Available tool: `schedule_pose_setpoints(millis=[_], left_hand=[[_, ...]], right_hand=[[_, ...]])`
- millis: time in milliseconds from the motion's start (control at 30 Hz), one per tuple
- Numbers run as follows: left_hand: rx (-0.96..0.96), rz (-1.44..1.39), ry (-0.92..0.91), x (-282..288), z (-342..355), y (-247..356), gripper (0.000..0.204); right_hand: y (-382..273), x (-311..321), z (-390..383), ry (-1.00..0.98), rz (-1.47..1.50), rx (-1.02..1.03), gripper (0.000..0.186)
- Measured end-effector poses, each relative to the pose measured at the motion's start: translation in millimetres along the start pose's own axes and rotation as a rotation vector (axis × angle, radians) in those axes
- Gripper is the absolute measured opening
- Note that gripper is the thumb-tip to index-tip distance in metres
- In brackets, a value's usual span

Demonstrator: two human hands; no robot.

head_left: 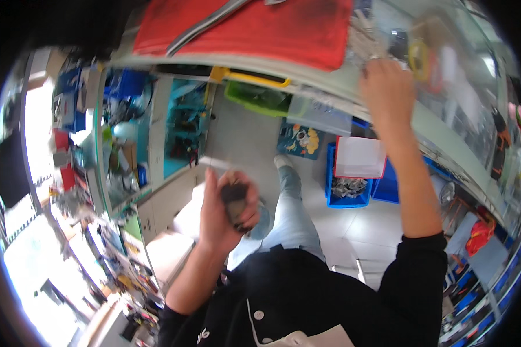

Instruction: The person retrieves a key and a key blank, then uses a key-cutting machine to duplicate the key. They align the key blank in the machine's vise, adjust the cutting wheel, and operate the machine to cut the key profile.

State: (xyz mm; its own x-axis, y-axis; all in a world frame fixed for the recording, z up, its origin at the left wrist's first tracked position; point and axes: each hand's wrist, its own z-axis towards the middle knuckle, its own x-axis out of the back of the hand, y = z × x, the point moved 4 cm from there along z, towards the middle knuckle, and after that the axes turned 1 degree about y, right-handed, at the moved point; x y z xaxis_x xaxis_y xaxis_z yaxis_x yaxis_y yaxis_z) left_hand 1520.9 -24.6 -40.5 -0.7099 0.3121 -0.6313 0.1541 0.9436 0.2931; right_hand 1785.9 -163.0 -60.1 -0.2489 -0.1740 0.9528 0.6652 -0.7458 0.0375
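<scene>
My left hand point(213, 222) is raised in front of my body, palm up. Its fingers curl round a small rounded object point(235, 199), dark at the top and greyish-olive below; its exact kind does not show. My right hand point(386, 87) stretches forward over the counter. Its fingertips are at a cluster of thin beige pieces point(366, 37), which motion smears. Whether the fingers grip any of them cannot be made out. Left of that hand lies a red mat point(272, 29), with a long curved grey metal piece point(208, 26) across it.
A clear-topped case or counter point(463, 87) with a yellow ring-shaped item point(418, 58) extends at the right. Below the counter are a green bin point(257, 98), a clear box point(319, 113) and a blue bin point(348, 201) holding silvery packets. Glass-fronted cabinets point(182, 127) line the left.
</scene>
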Motion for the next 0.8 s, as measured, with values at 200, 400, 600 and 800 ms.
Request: schedule_pose_setpoints(millis=[200,400,600,800], left_hand=[[-0.025,-0.020,-0.200,-27,4,-5,0.039],[-0.270,0.273,-0.185,-18,-34,-8,0.035],[-0.482,0.389,-0.043,33,-110,-10,0.040],[-0.688,0.193,0.067,98,-203,-35,0.044]], right_hand=[[-2,39,-23,-0.351,0.882,-0.515,0.015],[-124,80,-98,-0.404,2.010,-0.707,0.017],[-217,120,-125,-0.517,2.116,-0.616,0.011],[-290,159,-175,-0.830,2.065,-0.321,0.013]])
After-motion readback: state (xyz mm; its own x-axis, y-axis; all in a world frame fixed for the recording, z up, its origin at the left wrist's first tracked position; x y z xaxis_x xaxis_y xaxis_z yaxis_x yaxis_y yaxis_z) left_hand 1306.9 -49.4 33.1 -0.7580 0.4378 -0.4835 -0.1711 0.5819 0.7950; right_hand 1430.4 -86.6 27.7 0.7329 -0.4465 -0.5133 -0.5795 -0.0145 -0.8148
